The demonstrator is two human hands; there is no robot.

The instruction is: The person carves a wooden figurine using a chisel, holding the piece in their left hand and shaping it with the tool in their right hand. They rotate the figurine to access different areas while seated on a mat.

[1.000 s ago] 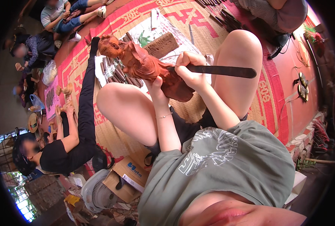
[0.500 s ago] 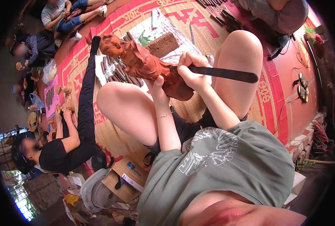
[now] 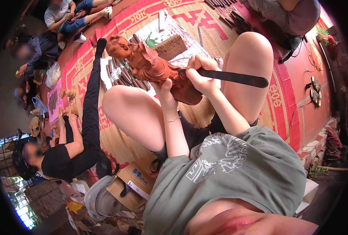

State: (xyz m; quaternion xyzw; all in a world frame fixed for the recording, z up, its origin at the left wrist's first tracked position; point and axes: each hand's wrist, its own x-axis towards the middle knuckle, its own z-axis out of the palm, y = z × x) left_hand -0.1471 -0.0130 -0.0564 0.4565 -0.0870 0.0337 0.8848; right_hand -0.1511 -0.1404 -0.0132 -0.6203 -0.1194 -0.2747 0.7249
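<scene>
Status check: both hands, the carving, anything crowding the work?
Left hand props the reddish wooden figurine from below. Right hand grips a long dark chisel, tip at the figurine. Chisel rack beyond; nothing in the way.

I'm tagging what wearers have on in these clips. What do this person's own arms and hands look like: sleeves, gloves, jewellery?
Both forearms are bare, with no sleeves reaching them and no gloves on either hand. The left hand has a thin, pale bracelet around its wrist. The right hand shows no ring, watch or band that I can make out. The grey-green short-sleeved shirt carries a pale printed design on its front.
</scene>
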